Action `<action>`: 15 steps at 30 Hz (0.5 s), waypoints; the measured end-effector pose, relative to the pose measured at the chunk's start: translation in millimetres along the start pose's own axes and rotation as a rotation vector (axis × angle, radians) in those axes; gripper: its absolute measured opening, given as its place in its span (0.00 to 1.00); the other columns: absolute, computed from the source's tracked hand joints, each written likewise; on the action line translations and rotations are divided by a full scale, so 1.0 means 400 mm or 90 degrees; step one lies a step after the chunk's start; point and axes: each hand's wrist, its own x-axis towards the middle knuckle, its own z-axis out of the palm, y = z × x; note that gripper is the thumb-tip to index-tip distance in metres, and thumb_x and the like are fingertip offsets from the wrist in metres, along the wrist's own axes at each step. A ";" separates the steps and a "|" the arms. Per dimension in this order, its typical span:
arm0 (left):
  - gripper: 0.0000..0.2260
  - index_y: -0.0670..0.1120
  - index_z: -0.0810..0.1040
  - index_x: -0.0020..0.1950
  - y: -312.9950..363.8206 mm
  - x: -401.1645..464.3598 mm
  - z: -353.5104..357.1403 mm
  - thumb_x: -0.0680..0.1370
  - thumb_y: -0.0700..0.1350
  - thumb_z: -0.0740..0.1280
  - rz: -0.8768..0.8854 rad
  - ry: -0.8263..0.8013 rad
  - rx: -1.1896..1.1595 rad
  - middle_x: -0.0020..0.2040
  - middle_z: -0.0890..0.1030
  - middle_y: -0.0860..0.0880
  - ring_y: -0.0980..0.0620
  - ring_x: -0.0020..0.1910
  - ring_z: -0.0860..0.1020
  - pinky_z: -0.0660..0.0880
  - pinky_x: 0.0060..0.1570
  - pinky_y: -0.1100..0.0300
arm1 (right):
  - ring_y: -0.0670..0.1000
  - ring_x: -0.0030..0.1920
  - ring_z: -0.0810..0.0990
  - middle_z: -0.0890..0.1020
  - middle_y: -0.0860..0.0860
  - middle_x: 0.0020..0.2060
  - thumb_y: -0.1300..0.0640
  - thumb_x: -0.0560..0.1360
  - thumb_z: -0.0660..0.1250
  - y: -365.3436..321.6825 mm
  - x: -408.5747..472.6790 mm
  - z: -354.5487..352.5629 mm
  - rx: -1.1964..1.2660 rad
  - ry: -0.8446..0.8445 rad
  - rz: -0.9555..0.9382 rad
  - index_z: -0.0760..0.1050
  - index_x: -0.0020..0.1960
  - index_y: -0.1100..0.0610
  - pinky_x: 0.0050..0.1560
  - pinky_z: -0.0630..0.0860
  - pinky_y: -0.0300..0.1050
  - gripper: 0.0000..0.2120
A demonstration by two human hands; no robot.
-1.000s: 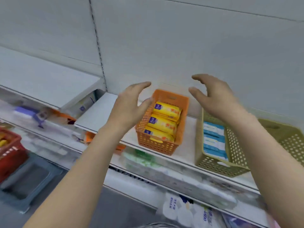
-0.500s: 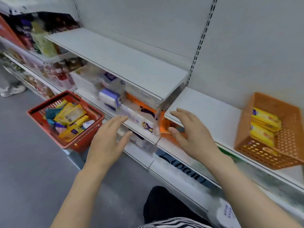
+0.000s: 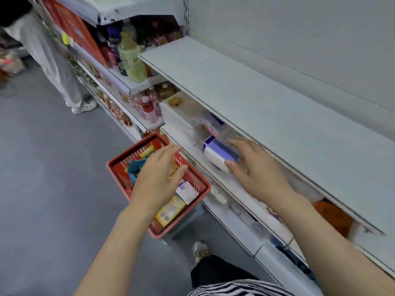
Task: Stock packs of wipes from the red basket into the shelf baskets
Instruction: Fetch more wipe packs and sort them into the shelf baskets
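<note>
The red basket (image 3: 119, 167) sits low beside the shelving, holding yellow, teal and white-and-purple packs of wipes. A yellow pack (image 3: 170, 210) lies at its near end, with a white-and-purple pack (image 3: 187, 192) beside it. My left hand (image 3: 158, 178) hovers over the basket, fingers spread, holding nothing. My right hand (image 3: 254, 169) is open in front of the lower shelf, to the right of the basket, next to a purple-and-white pack (image 3: 218, 153) lying on that shelf. The shelf baskets are out of view except an orange shape (image 3: 329, 216) under the bare grey shelf (image 3: 267, 107).
Bottles (image 3: 130, 58) fill the shelves at the left. Another person's legs (image 3: 53, 60) stand in the aisle at the far left. The basket rests on a grey stand (image 3: 181, 229). My shoe (image 3: 201, 251) is on the grey floor below.
The view has swung left and down, away from the orange shelf basket. Both empty hands have dropped from the shelf; the left now hangs over the red basket.
</note>
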 end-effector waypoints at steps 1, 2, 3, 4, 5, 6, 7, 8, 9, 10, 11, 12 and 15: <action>0.22 0.48 0.73 0.72 -0.037 0.043 -0.015 0.79 0.51 0.68 -0.008 -0.006 -0.002 0.71 0.74 0.50 0.51 0.71 0.69 0.60 0.70 0.61 | 0.53 0.68 0.72 0.75 0.53 0.68 0.47 0.78 0.64 -0.019 0.056 0.023 0.008 -0.020 -0.001 0.71 0.71 0.56 0.67 0.64 0.41 0.24; 0.22 0.48 0.73 0.72 -0.073 0.080 -0.026 0.79 0.50 0.69 -0.018 -0.012 -0.006 0.71 0.74 0.50 0.51 0.71 0.70 0.62 0.70 0.59 | 0.54 0.69 0.72 0.74 0.53 0.69 0.45 0.78 0.62 -0.036 0.107 0.050 0.016 -0.038 -0.001 0.71 0.71 0.56 0.69 0.66 0.44 0.26; 0.22 0.48 0.72 0.72 -0.110 0.112 -0.031 0.78 0.49 0.69 -0.031 -0.019 -0.013 0.70 0.75 0.50 0.51 0.71 0.70 0.64 0.70 0.57 | 0.54 0.70 0.71 0.74 0.54 0.69 0.43 0.78 0.60 -0.052 0.151 0.079 0.021 -0.055 0.005 0.71 0.71 0.56 0.70 0.67 0.47 0.26; 0.22 0.48 0.73 0.72 -0.146 0.137 -0.032 0.78 0.49 0.69 -0.044 -0.030 -0.021 0.70 0.75 0.50 0.51 0.70 0.71 0.65 0.69 0.56 | 0.54 0.71 0.70 0.73 0.54 0.70 0.44 0.79 0.61 -0.067 0.187 0.108 0.021 -0.073 0.018 0.70 0.72 0.55 0.69 0.68 0.49 0.25; 0.22 0.49 0.73 0.72 -0.186 0.159 -0.028 0.78 0.48 0.69 -0.056 -0.045 -0.028 0.69 0.75 0.50 0.51 0.70 0.71 0.66 0.69 0.55 | 0.54 0.71 0.70 0.72 0.53 0.71 0.46 0.79 0.62 -0.078 0.220 0.142 0.020 -0.093 0.030 0.70 0.72 0.55 0.69 0.68 0.49 0.24; 0.22 0.49 0.73 0.72 -0.229 0.180 -0.019 0.78 0.48 0.70 -0.066 -0.062 -0.029 0.70 0.75 0.50 0.51 0.70 0.71 0.66 0.69 0.55 | 0.54 0.72 0.69 0.71 0.53 0.72 0.48 0.80 0.63 -0.088 0.248 0.181 0.017 -0.118 0.043 0.69 0.73 0.54 0.68 0.68 0.48 0.24; 0.23 0.50 0.72 0.72 -0.274 0.201 -0.007 0.78 0.49 0.70 -0.076 -0.082 -0.028 0.70 0.75 0.50 0.51 0.70 0.71 0.66 0.69 0.54 | 0.53 0.72 0.68 0.70 0.52 0.73 0.48 0.80 0.63 -0.098 0.272 0.220 0.017 -0.146 0.056 0.68 0.74 0.54 0.68 0.67 0.48 0.24; 0.23 0.50 0.72 0.72 -0.318 0.222 0.006 0.78 0.49 0.70 -0.084 -0.102 -0.025 0.71 0.74 0.50 0.51 0.71 0.70 0.67 0.70 0.52 | 0.53 0.72 0.68 0.70 0.51 0.73 0.48 0.81 0.63 -0.105 0.293 0.262 0.019 -0.173 0.072 0.67 0.74 0.53 0.68 0.67 0.48 0.24; 0.24 0.51 0.71 0.73 -0.362 0.244 0.020 0.77 0.49 0.71 -0.094 -0.122 -0.022 0.71 0.74 0.51 0.51 0.72 0.70 0.68 0.71 0.50 | 0.52 0.72 0.68 0.70 0.51 0.73 0.47 0.81 0.63 -0.111 0.312 0.306 0.024 -0.198 0.095 0.67 0.75 0.52 0.68 0.68 0.48 0.24; 0.24 0.51 0.71 0.73 -0.407 0.267 0.034 0.77 0.49 0.71 -0.104 -0.143 -0.021 0.72 0.73 0.51 0.51 0.72 0.70 0.68 0.70 0.48 | 0.52 0.71 0.69 0.70 0.50 0.73 0.47 0.81 0.62 -0.115 0.330 0.352 0.029 -0.220 0.124 0.66 0.75 0.51 0.67 0.69 0.48 0.24; 0.24 0.51 0.71 0.73 -0.450 0.290 0.047 0.77 0.49 0.71 -0.117 -0.166 -0.025 0.72 0.73 0.50 0.50 0.71 0.70 0.69 0.70 0.47 | 0.52 0.70 0.70 0.70 0.49 0.72 0.46 0.81 0.62 -0.119 0.346 0.398 0.030 -0.238 0.159 0.66 0.74 0.50 0.66 0.70 0.48 0.24; 0.24 0.50 0.72 0.73 -0.493 0.314 0.062 0.77 0.50 0.71 -0.124 -0.194 -0.030 0.72 0.74 0.50 0.50 0.71 0.71 0.69 0.70 0.47 | 0.52 0.69 0.71 0.71 0.50 0.71 0.45 0.80 0.63 -0.121 0.361 0.447 0.033 -0.254 0.197 0.67 0.74 0.50 0.65 0.72 0.49 0.24; 0.25 0.48 0.72 0.73 -0.624 0.375 0.111 0.77 0.52 0.71 -0.124 -0.304 -0.026 0.71 0.75 0.48 0.48 0.70 0.72 0.70 0.68 0.50 | 0.54 0.63 0.76 0.76 0.51 0.65 0.45 0.80 0.63 -0.132 0.401 0.598 0.072 -0.320 0.302 0.70 0.71 0.50 0.58 0.74 0.49 0.22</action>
